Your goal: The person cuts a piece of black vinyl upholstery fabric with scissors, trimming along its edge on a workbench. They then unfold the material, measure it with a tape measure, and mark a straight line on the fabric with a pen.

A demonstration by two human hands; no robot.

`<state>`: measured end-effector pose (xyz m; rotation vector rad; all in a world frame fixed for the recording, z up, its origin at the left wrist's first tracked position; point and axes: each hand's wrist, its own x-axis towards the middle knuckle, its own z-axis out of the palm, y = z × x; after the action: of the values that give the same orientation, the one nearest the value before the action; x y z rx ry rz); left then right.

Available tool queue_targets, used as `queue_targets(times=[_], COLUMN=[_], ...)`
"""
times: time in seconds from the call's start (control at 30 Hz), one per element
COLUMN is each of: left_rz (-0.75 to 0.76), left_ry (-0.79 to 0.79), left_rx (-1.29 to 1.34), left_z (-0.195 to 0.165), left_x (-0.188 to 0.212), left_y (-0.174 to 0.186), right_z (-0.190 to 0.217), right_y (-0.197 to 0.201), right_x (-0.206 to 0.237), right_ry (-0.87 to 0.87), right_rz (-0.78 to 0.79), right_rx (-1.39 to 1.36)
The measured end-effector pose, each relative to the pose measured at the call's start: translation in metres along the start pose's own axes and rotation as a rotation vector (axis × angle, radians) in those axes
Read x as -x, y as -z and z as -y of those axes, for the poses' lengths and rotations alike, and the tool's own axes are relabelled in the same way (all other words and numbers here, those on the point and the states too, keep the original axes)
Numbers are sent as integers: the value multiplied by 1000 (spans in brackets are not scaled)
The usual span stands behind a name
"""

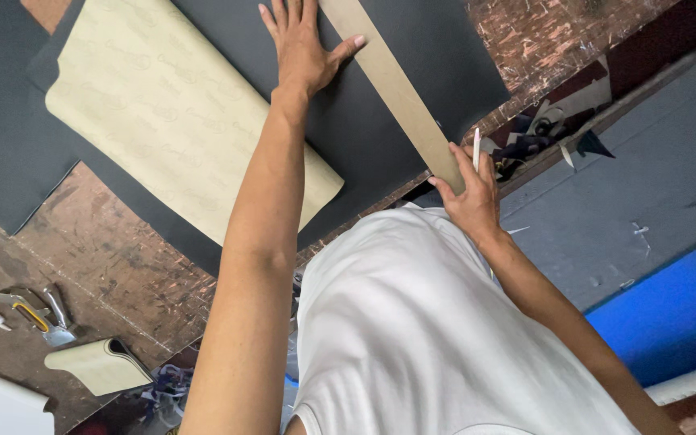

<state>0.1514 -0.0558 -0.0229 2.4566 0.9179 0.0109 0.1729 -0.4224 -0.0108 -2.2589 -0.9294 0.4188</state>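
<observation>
A dark grey sheet [412,48] lies on a worn brown worktable [114,258]. A long tan straightedge strip [392,84] lies across the sheet. My left hand [304,44] presses flat on the dark sheet, its thumb touching the strip's left edge. My right hand [469,197] grips the strip's near end and also holds a thin white marking pen [477,149]. A pale yellow patterned sheet [179,113] lies on the dark sheet, left of my left arm.
Metal hand tools [38,314] and a small folded pale yellow piece [102,366] sit on the table at lower left. Dark offcuts and scraps [537,137] lie at the table's right edge. A blue foam block [662,318] rests on the grey floor.
</observation>
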Motion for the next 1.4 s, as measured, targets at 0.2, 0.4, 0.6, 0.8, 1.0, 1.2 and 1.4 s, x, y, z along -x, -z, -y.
queue_targets(times=[0.2, 0.4, 0.6, 0.8, 1.0, 1.2, 1.4], left_rz=[-15, -20, 21, -7, 20, 20, 25], left_ry=[-14, -22, 29, -7, 14, 16, 31], left_rx=[-11, -30, -38, -29, -32, -45, -38], left_z=[-1, -1, -3, -2, -2, -2, -4], left_x=[1, 0, 0, 0, -1, -2, -2], left_y=[-2, -3, -3, -1, -2, -2, -1], right_z=[1, 4, 6, 4, 1, -2, 0], right_y=[1, 2, 4, 4, 2, 1, 2], right_x=[-1, -3, -4, -4, -2, -2, -2], right_ry=[11, -8, -10, -27, -32, -27, -22], right_rz=[8, 8, 0, 22, 33, 46, 41], right_rx=[15, -3, -29, -1, 33, 31, 37])
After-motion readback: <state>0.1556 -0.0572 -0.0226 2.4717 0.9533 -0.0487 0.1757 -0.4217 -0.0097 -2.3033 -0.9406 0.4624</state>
